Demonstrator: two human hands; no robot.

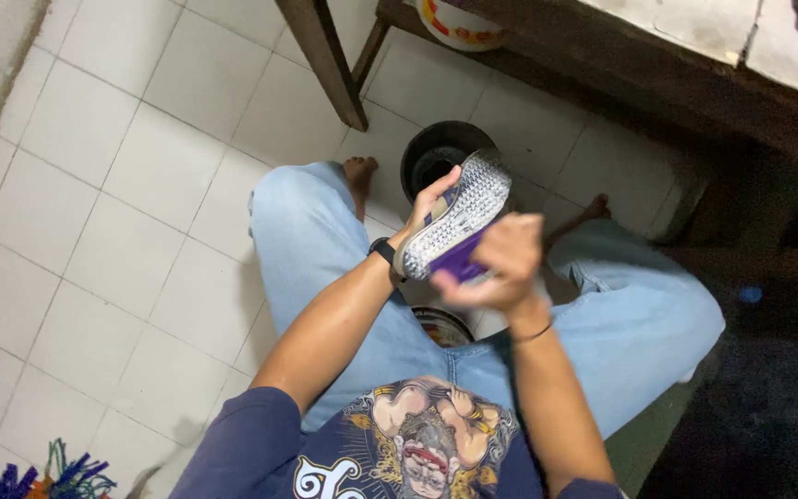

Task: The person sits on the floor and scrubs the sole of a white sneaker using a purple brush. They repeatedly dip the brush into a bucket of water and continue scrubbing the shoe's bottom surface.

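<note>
I sit with my knees apart in light blue jeans. My left hand [429,205] grips a shoe [462,214] from behind, sole up, showing its grey studded sole with purple sides. My right hand [499,263] is blurred in front of the shoe's lower end, fingers curled against the purple part. Whether it holds anything small I cannot tell. A black watch is on my left wrist and a thin band on my right wrist.
A black bucket [436,152] stands on the white tiled floor between my bare feet. A round bowl [442,323] lies below the shoe. A dark wooden table [547,55] with a patterned bowl [459,26] under it is ahead. Coloured fringe [48,476] lies bottom left.
</note>
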